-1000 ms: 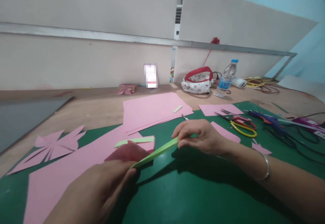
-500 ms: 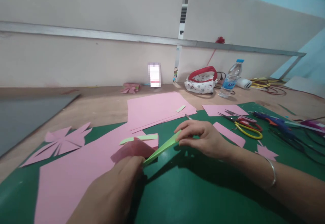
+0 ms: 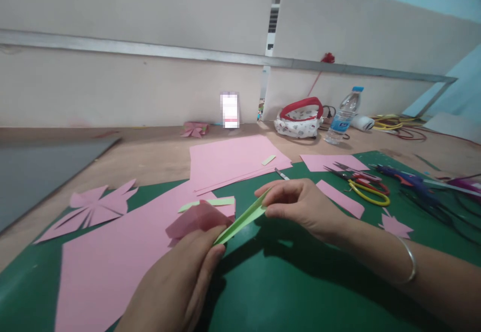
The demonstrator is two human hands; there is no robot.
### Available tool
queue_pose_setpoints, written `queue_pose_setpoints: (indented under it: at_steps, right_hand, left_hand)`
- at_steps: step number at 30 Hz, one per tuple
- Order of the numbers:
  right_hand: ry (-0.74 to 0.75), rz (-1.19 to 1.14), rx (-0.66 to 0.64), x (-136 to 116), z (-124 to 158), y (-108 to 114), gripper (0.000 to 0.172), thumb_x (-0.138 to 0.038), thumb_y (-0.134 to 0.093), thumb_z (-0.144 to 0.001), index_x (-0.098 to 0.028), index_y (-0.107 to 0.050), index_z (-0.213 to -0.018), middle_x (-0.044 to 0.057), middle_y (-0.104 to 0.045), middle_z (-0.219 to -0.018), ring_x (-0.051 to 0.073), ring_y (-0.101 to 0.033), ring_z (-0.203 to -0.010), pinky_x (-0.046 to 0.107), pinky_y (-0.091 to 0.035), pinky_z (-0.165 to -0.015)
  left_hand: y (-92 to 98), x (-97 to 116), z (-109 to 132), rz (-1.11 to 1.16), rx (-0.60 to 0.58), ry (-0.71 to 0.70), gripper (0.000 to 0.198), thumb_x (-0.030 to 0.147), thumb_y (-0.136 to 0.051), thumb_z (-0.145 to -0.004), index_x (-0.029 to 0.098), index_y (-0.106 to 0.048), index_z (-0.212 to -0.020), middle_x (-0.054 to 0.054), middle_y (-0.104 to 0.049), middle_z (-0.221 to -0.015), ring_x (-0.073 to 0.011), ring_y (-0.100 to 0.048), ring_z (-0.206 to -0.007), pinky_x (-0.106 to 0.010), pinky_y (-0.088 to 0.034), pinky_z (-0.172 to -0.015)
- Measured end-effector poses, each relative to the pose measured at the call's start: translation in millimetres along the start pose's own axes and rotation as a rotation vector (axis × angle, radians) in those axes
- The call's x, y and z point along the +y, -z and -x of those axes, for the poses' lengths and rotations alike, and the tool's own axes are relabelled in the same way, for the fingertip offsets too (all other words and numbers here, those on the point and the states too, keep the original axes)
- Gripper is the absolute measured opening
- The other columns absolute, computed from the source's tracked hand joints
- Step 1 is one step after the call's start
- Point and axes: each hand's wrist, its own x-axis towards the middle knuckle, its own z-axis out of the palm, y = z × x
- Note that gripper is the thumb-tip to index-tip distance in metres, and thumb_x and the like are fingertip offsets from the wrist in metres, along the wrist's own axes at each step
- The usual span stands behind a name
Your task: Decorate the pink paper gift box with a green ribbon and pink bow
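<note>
Up above the green mat (image 3: 270,292), with your left hand (image 3: 176,269) pinching the near end and your right hand (image 3: 300,204) pinching the far end of the light-green paper strip (image 3: 242,221), I'd keep it just gently taut so it doesn't kink tbh.

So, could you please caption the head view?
Left hand and right hand hold a green strip over the mat, pink paper nearby.

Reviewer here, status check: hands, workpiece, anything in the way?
Left hand and right hand pinching opposite ends of green strip. Strip slanted, lengthwise crease showing. Pink flap close by left hand; contact unclear.
</note>
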Motion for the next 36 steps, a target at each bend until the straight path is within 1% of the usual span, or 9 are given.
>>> queue_pose_setpoints:
  at_steps: [3, 9, 14, 17, 24, 27, 29, 33, 36]
  right_hand:
    - [0.02, -0.019, -0.034, 3.6, -0.1, 0.0, 0.013, -0.005, -0.077, -0.059, -0.015, -0.073, -0.066, 0.006, -0.069, -0.094, 0.013, -0.065, -0.073, 0.026, -0.056, -0.07]
    - [0.096, 0.053, -0.057, 8.1, -1.8, 0.4, 0.009, -0.007, -0.075, -0.063, -0.015, -0.074, -0.065, 0.004, -0.069, -0.087, 0.012, -0.064, -0.074, 0.025, -0.054, -0.071]
    - [-0.083, 0.022, -0.03, 6.3, 0.8, -5.1, 0.004, -0.011, -0.072, -0.067, -0.013, -0.069, -0.066, 0.004, -0.069, -0.069, 0.012, -0.063, -0.061, 0.025, -0.053, -0.059]
    - [-0.092, 0.03, -0.018, 5.6, 3.6, -8.3, 0.005, -0.012, -0.069, -0.069, -0.012, -0.065, -0.068, 0.002, -0.066, -0.062, 0.012, -0.063, -0.058, 0.023, -0.052, -0.057]
    - [0.072, 0.067, 0.082, 4.2, 8.9, -15.6, 0.021, -0.005, -0.065, -0.069, -0.018, -0.049, -0.076, -0.005, -0.06, -0.067, 0.01, -0.063, -0.058, 0.02, -0.05, -0.054]
    - [0.065, 0.036, 0.117, 4.4, 9.7, -17.1, 0.035, -0.005, -0.064, -0.069, -0.021, -0.045, -0.095, -0.009, -0.058, -0.065, 0.009, -0.06, -0.054, 0.018, -0.047, -0.049]
    - [0.04, 0.004, 0.107, 4.4, 9.1, -17.7, 0.047, -0.003, -0.063, -0.069, -0.021, -0.043, -0.107, -0.01, -0.056, -0.064, 0.008, -0.058, -0.054, 0.017, -0.046, -0.05]
    - [-0.006, -0.001, 0.076, 2.6, 9.9, -21.1, 0.047, -0.003, -0.063, -0.068, -0.019, -0.047, -0.109, -0.01, -0.049, -0.06, 0.006, -0.051, -0.052, 0.016, -0.041, -0.048]
    - [-0.029, 0.045, 0.028, 0.9, 14.3, -25.4, 0.047, -0.004, -0.062, -0.067, -0.018, -0.048, -0.11, -0.009, -0.049, -0.062, 0.006, -0.047, -0.052, 0.017, -0.039, -0.048]
  left_hand:
    - [-0.5, 1.4, -0.7, 0.059, -0.129, 0.063, 0.038, 0.046, -0.028, -0.093, 0.029, -0.057, -0.11, 0.0, -0.068, -0.104, -0.0193, -0.064, -0.095, -0.032, -0.054, -0.081]
    - [-0.4, 3.4, -2.1, 0.129, -0.199, 0.145, 0.039, 0.05, -0.024, -0.093, 0.028, -0.056, -0.095, -0.002, -0.065, -0.098, -0.0217, -0.061, -0.093, -0.036, -0.052, -0.081]
    - [0.4, 5.9, -4.2, 0.153, -0.224, 0.168, 0.038, 0.05, -0.023, -0.093, 0.027, -0.054, -0.094, -0.001, -0.064, -0.1, -0.0212, -0.061, -0.092, -0.036, -0.05, -0.078]
    - [-0.5, 7.0, -5.6, 0.18, -0.225, 0.196, 0.037, 0.05, -0.025, -0.093, 0.028, -0.054, -0.096, -0.001, -0.064, -0.1, -0.0208, -0.061, -0.092, -0.035, -0.05, -0.078]
    - [-6.0, 11.7, -8.2, 0.267, -0.255, 0.254, 0.027, 0.044, -0.032, -0.092, 0.026, -0.053, -0.092, 0.0, -0.066, -0.093, -0.0196, -0.061, -0.086, -0.03, -0.047, -0.076]
    - [-3.5, 13.9, -7.9, 0.328, -0.289, 0.302, 0.025, 0.04, -0.035, -0.091, 0.024, -0.05, -0.079, 0.002, -0.062, -0.07, -0.0165, -0.058, -0.066, -0.026, -0.043, -0.061]
    - [1.2, 17.2, -8.2, 0.356, -0.302, 0.316, 0.026, 0.037, -0.037, -0.09, 0.023, -0.05, -0.072, 0.003, -0.058, -0.063, -0.0154, -0.056, -0.06, -0.025, -0.04, -0.057]
    - [12.2, 31.6, -13.4, 0.397, -0.316, 0.285, 0.024, 0.037, -0.043, -0.085, 0.022, -0.054, -0.07, 0.001, -0.062, -0.068, -0.0166, -0.056, -0.063, -0.025, -0.039, -0.057]
    - [13.9, 43.0, -18.7, 0.477, -0.337, 0.366, 0.019, 0.036, -0.05, -0.079, 0.021, -0.06, -0.074, 0.001, -0.061, -0.068, -0.0155, -0.054, -0.061, -0.023, -0.038, -0.053]
